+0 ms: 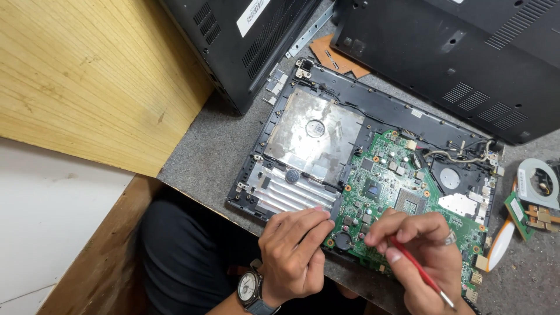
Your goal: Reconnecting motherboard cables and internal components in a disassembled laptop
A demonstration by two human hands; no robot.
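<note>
The opened laptop base (326, 134) lies on the grey desk (204, 151) — left of its green circuit board (391, 186) sits a silver shield. The left hand (291, 251) pinches at the board's near-left edge, holding nothing; the right hand (423, 245) grips a red screwdriver (420, 271) at the near edge — seemingly mid-unscrewing, so steady tip placement matters

You're at an electronics repair workshop: an opened laptop chassis (373, 157) (green motherboard (402, 192) bared), spare laptop shells (455, 52) crowding the grey counter (204, 151).

Grey worktop (216, 146) under opened laptop chassis (373, 111).
</note>
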